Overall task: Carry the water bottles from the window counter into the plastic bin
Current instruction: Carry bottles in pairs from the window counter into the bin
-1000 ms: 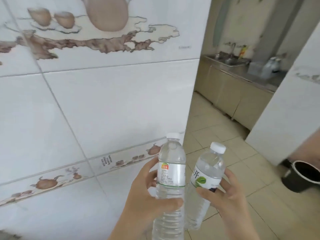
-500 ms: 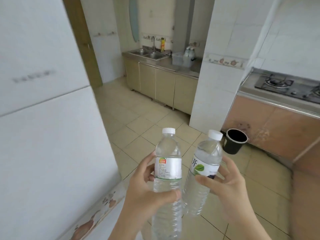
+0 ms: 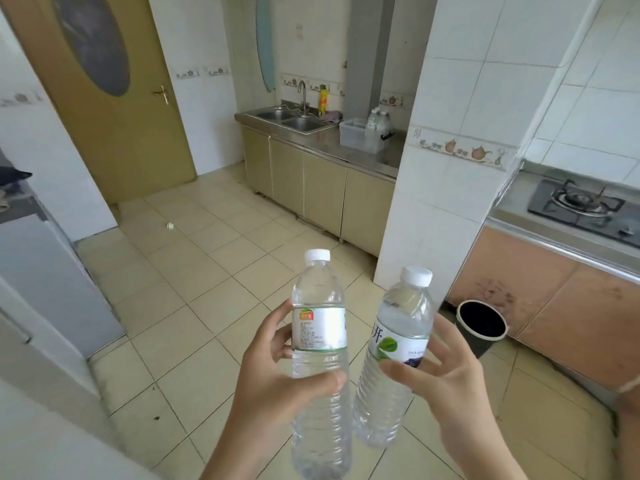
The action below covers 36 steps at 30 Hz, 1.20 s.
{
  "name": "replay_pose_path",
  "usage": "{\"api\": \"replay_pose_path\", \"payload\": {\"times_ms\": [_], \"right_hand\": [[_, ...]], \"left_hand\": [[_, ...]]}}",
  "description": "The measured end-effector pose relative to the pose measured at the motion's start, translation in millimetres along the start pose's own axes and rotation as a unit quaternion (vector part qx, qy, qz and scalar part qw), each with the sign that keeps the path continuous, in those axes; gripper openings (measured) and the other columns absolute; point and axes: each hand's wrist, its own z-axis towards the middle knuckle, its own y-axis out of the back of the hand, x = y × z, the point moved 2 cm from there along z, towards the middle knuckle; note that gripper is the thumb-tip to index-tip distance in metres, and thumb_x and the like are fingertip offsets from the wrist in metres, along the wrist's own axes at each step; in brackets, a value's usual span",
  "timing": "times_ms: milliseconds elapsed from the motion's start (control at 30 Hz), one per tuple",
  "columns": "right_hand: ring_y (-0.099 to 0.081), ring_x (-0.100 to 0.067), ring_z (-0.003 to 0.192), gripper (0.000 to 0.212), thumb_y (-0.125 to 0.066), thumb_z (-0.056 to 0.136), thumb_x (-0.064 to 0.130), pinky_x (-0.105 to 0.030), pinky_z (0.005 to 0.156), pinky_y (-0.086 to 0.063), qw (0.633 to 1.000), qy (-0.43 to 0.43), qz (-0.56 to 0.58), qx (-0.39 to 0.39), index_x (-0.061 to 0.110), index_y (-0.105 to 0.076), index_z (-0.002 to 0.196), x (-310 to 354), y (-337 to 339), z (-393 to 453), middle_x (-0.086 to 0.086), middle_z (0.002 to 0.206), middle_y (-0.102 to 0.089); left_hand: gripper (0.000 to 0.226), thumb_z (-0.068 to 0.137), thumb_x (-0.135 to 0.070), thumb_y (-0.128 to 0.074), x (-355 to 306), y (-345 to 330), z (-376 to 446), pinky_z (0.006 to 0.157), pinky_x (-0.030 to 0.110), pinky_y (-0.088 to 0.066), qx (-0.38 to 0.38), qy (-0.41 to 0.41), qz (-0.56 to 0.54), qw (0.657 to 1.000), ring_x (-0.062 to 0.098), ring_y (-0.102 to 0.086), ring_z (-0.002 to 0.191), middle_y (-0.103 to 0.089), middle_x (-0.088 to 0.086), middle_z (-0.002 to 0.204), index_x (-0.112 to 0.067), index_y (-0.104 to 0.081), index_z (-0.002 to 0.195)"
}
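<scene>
The left hand (image 3: 277, 382) is clamped round the waist of a clear ribbed plastic water bottle with a white screw cap and a white-and-green label (image 3: 320, 344), thumb across the front and fingers wrapped behind; the bottle stands upright. The right hand (image 3: 446, 386) grips a second clear plastic bottle with a white cap and a green leaf label (image 3: 394, 348), thumb pressing on the label, fingers spread behind; this 1 leans to the right at the top, and the 2 bottles sit just beside each other low down, touching or nearly so.

Both bottles are in the air over the beige tiled floor (image 3: 194, 271). Their goal, the translucent white plastic bin (image 3: 356, 135), sits well ahead on the steel counter (image 3: 381, 157) to the right of the double steel sink (image 3: 291, 119), with a few more clear bottles standing at the bin's right end; whether in it or just behind I cannot tell.

This looks like the carrying stretch, roughly halfway per trip. To do it well, I judge the grips should stay on the ribbed waists, since the thin walls flex and the smooth labels may slip; keep both upright, pass left of the white tiled pillar (image 3: 433, 168), clear of the black round waste bin (image 3: 479, 325) at its foot, and lower each bottle in base first.
</scene>
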Motion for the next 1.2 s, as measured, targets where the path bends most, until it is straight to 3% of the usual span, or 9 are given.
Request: {"api": "replay_pose_path", "payload": {"times_ms": [133,300,467,700,867,1000,1200], "right_hand": [[-0.071,-0.024,0.095,0.083,-0.089,0.044,0.016,-0.039,0.074,-0.054,1.0,0.003,-0.004,0.012,0.04,-0.058,0.118,9,1,68,0.006,0.11,-0.072],[-0.071,-0.026,0.095,0.083,-0.089,0.045,0.014,-0.047,0.081,-0.055,0.999,0.005,-0.003,0.037,0.04,-0.058,0.117,16,-12,163,0.002,0.11,-0.072],[-0.07,-0.026,0.095,0.077,-0.088,0.056,-0.002,-0.047,0.082,-0.055,0.999,0.017,-0.007,0.036,0.044,-0.06,0.11,17,-38,275,0.004,0.108,-0.073],[-0.071,-0.024,0.093,0.072,-0.087,0.046,0.01,-0.042,0.077,-0.056,1.0,0.023,-0.001,0.015,0.044,-0.062,0.105,37,-80,427,0.007,0.107,-0.073],[-0.071,-0.027,0.093,0.071,-0.085,0.057,-0.01,-0.046,0.078,-0.055,0.999,0.035,0.003,0.007,0.04,-0.063,0.103,54,-92,520,0.002,0.101,-0.075],[-0.072,-0.028,0.089,0.069,-0.08,0.059,-0.013,-0.046,0.078,-0.056,0.999,0.04,0.002,0.0,0.041,-0.065,0.099,59,-96,599,0.0,0.097,-0.076],[-0.072,-0.027,0.089,0.074,-0.082,0.057,-0.015,-0.046,0.077,-0.055,1.0,0.025,0.016,0.009,0.029,-0.06,0.112,50,-93,737,0.002,0.1,-0.075]], "left_hand": [[0.091,0.038,-0.015,-0.088,-7,-11,63,0.074,0.019,-0.046,-0.026,-0.001,-0.008,1.0,0.003,-0.067,0.098,-0.075,-0.01,0.106,-0.055,-0.055,0.113],[0.088,0.033,-0.022,-0.089,-14,-13,156,0.083,0.032,-0.05,-0.056,-0.012,-0.019,0.998,0.01,-0.068,0.101,-0.076,-0.009,0.107,-0.063,-0.058,0.105],[0.088,0.034,-0.021,-0.088,-20,-14,273,0.082,0.029,-0.049,-0.048,-0.029,-0.012,0.998,0.009,-0.067,0.099,-0.075,-0.011,0.106,-0.059,-0.058,0.107],[0.091,0.042,-0.016,-0.089,-38,-20,442,0.083,0.028,-0.047,-0.007,-0.043,0.003,0.999,0.009,-0.065,0.102,-0.074,-0.012,0.108,-0.061,-0.055,0.113],[0.092,0.04,-0.017,-0.089,-54,-33,543,0.085,0.029,-0.048,0.016,-0.048,0.004,0.999,0.008,-0.066,0.103,-0.074,-0.012,0.11,-0.059,-0.055,0.114],[0.094,0.042,-0.012,-0.089,-57,-51,623,0.085,0.028,-0.047,0.028,-0.049,0.005,0.998,0.009,-0.066,0.105,-0.074,-0.01,0.11,-0.053,-0.055,0.12],[0.095,0.038,-0.018,-0.089,-51,-87,752,0.09,0.031,-0.049,0.01,-0.038,0.003,0.999,0.008,-0.065,0.105,-0.074,-0.013,0.111,-0.053,-0.055,0.12]]}}
